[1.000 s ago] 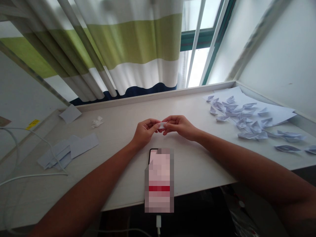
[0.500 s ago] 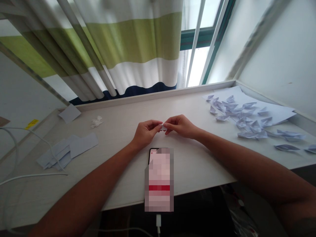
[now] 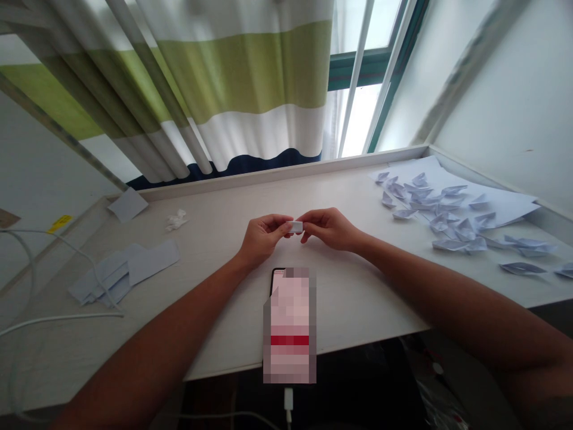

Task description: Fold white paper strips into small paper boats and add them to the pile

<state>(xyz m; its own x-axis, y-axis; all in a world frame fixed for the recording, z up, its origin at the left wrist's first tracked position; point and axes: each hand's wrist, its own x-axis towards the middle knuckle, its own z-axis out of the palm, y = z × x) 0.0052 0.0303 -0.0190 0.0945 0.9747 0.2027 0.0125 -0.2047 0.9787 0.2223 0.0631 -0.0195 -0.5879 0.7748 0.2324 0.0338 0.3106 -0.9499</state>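
Observation:
A small folded piece of white paper (image 3: pixel 296 226) is held just above the middle of the pale desk (image 3: pixel 210 239). My left hand (image 3: pixel 262 236) pinches its left end with thumb and fingers. From the other side, my right hand (image 3: pixel 329 229) pinches its right end. Both hands hover a little beyond a phone (image 3: pixel 290 325) that lies at the desk's near edge.
Several folded paper boats (image 3: pixel 441 212) lie scattered on white sheets (image 3: pixel 505 200) at the right. Cut paper strips (image 3: pixel 123 272) and a white cable (image 3: pixel 54 319) lie at the left, a crumpled scrap (image 3: pixel 176 220) behind them. A striped curtain (image 3: pixel 215 89) hangs behind the desk.
The hands stayed in place. The small paper piece has been worked between the fingertips and now shows as a flatter white rectangle.

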